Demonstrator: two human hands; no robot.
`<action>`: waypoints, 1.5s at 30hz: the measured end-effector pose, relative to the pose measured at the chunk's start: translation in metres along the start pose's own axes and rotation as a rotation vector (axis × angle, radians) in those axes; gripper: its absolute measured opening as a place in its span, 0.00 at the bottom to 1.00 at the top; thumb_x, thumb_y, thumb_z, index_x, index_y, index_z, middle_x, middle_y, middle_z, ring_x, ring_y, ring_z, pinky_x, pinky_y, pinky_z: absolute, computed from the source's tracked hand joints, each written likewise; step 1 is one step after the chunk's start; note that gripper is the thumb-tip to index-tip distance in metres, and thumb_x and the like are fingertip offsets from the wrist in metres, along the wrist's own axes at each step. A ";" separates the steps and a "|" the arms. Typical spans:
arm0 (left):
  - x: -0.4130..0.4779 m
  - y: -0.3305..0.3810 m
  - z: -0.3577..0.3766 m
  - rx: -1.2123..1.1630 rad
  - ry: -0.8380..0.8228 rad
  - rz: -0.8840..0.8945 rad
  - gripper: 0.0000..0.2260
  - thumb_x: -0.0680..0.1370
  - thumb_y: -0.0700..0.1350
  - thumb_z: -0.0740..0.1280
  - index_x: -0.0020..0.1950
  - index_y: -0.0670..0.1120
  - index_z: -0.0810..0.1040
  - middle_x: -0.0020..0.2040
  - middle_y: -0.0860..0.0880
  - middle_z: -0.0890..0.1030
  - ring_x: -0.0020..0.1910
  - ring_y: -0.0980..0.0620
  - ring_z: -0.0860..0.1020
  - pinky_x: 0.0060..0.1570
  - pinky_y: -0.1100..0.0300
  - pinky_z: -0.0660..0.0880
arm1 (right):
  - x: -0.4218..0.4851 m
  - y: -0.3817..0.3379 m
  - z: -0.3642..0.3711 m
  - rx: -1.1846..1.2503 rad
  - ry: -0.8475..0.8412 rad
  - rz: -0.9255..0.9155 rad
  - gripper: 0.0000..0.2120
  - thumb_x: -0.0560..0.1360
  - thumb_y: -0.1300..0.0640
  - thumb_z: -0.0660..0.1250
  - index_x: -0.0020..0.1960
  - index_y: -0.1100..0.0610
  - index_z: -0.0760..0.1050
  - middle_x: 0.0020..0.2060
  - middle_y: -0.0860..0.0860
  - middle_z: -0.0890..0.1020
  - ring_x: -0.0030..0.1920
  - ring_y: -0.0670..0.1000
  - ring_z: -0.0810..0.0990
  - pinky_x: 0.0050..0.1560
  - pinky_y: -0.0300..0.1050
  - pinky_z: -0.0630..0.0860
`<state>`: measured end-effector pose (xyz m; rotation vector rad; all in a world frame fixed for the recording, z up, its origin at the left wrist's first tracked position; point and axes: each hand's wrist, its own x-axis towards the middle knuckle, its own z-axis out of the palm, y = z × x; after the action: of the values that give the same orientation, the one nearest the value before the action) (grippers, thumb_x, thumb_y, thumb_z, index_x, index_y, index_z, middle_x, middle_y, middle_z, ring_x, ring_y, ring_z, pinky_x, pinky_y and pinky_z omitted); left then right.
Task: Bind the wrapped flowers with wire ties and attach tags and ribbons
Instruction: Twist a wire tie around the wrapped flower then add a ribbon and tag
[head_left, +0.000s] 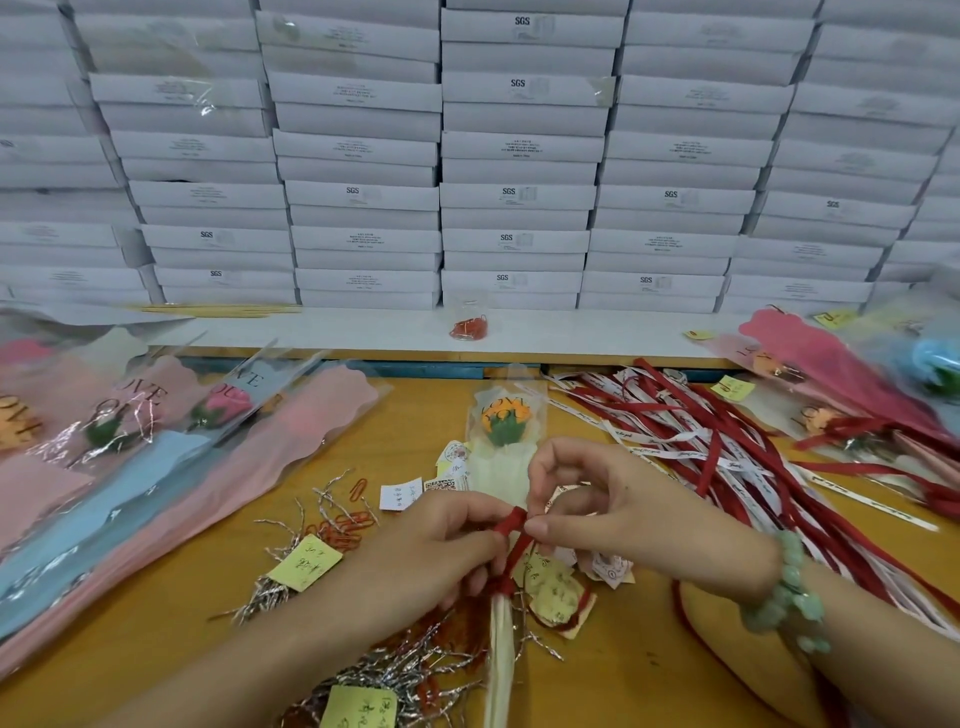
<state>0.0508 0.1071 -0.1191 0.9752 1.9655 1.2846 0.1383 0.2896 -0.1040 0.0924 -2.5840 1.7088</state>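
Pinching red ribbon (512, 524) btwn L hand (441, 543) & R hand (621, 512), close together over stem of wrapped orange flower (503, 418) lying mid table (426, 405); likely to end w/ slack knot or ribbon sliding down stem if pull uneven or a pinch eases.

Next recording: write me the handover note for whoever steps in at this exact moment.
Left hand: pinches the red ribbon at the stem of the orange wrapped flower.
Right hand: pinches the same ribbon from the other side.
Where: the flower lies in front of the person, bloom pointing away. Spare ribbons are to the right, wire ties to the left, other wrapped flowers far left.
Done: the ribbon is wound round the stem, with a yellow tag beside it.
Left: finish the knot. Whether a wire tie is on cannot be seen.
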 end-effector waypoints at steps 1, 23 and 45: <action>0.000 -0.001 0.000 -0.005 -0.015 -0.011 0.08 0.77 0.40 0.65 0.48 0.50 0.83 0.32 0.51 0.75 0.27 0.58 0.69 0.28 0.66 0.65 | 0.000 -0.001 0.001 -0.004 0.016 -0.022 0.08 0.74 0.63 0.72 0.46 0.56 0.73 0.42 0.48 0.81 0.39 0.48 0.83 0.34 0.39 0.77; 0.002 -0.006 -0.002 -0.102 0.075 0.025 0.10 0.81 0.44 0.63 0.47 0.44 0.84 0.29 0.49 0.76 0.24 0.55 0.68 0.27 0.70 0.65 | 0.000 0.002 0.010 -0.629 0.176 -0.195 0.06 0.74 0.51 0.71 0.41 0.47 0.75 0.38 0.40 0.78 0.43 0.41 0.77 0.41 0.27 0.69; 0.002 -0.006 -0.002 -0.032 0.236 0.163 0.07 0.70 0.39 0.76 0.40 0.51 0.85 0.39 0.49 0.86 0.41 0.52 0.84 0.44 0.62 0.80 | -0.005 0.006 0.027 -0.471 0.221 -0.198 0.17 0.71 0.56 0.75 0.52 0.49 0.69 0.45 0.40 0.80 0.50 0.40 0.79 0.46 0.32 0.73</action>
<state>0.0465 0.1066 -0.1237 1.0258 2.0663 1.5800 0.1425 0.2671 -0.1207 0.1277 -2.6236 0.9572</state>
